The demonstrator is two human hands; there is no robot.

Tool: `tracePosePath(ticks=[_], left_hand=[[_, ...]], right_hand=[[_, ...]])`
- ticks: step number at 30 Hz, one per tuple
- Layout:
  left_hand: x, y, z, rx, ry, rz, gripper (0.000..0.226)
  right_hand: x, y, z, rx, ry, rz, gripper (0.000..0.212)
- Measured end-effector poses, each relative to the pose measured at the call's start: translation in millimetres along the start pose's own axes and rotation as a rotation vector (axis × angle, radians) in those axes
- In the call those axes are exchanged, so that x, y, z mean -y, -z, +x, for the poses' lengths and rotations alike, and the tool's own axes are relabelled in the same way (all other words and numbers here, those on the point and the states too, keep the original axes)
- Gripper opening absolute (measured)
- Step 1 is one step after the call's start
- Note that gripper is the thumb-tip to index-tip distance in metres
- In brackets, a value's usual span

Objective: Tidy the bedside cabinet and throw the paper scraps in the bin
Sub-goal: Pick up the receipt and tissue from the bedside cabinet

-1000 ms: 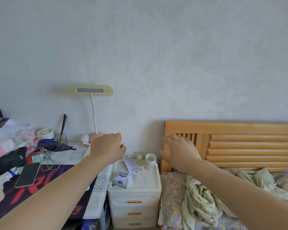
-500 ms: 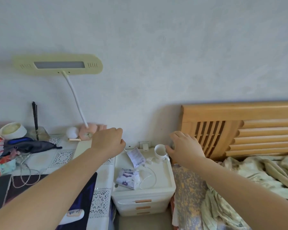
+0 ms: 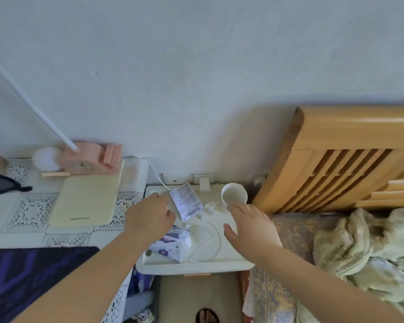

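The white bedside cabinet (image 3: 229, 264) stands between a desk and a bed. On its top lie a printed paper slip (image 3: 186, 201), small white paper scraps (image 3: 211, 207), a purple-and-white tissue pack (image 3: 173, 243), a looped white cable (image 3: 208, 241) and a white cup (image 3: 233, 194) at the back right. My left hand (image 3: 149, 217) hovers over the top's left side, just left of the slip, fingers loosely curled, holding nothing. My right hand (image 3: 250, 224) is spread open right below the cup, apart from it. No bin is in view.
A desk on the left carries a lace cloth (image 3: 28, 210), a cream pad (image 3: 86, 199), a pink lamp base (image 3: 89, 159) and a dark mat (image 3: 33, 276). A wooden headboard (image 3: 350, 159) and rumpled bedding (image 3: 359, 248) lie right. A white plug (image 3: 204, 183) sits behind the cabinet.
The view has come closer and tilted down over the cabinet. Both hands have dropped toward its top, the left near the paper slip, the right near the cup.
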State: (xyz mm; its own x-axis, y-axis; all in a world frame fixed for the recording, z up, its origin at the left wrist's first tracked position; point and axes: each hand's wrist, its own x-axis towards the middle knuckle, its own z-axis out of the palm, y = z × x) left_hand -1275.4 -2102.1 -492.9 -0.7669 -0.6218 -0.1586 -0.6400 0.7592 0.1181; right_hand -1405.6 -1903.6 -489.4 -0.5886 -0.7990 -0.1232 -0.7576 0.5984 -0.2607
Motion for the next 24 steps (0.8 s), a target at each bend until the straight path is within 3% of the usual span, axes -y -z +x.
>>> tracePosePath(ticks=[9,16,24], left_hand=[[-1.3,-87.4,35.5,0.08,0.05,-0.038,0.027],[-2.9,-138.6,59.3,0.15,0.195,-0.151,0.03],[-7.0,-177.9,85.2,0.165,0.335,-0.311,0.03]], right_hand=[[-16.4,-88.9,42.0,0.135,-0.026,0.048,0.04],[-26.1,-133.8,69.2,0.221,-0.067,0.085,0.047],[-22.5,-182.4,93.3,0.177,-0.232,0.273,0.052]])
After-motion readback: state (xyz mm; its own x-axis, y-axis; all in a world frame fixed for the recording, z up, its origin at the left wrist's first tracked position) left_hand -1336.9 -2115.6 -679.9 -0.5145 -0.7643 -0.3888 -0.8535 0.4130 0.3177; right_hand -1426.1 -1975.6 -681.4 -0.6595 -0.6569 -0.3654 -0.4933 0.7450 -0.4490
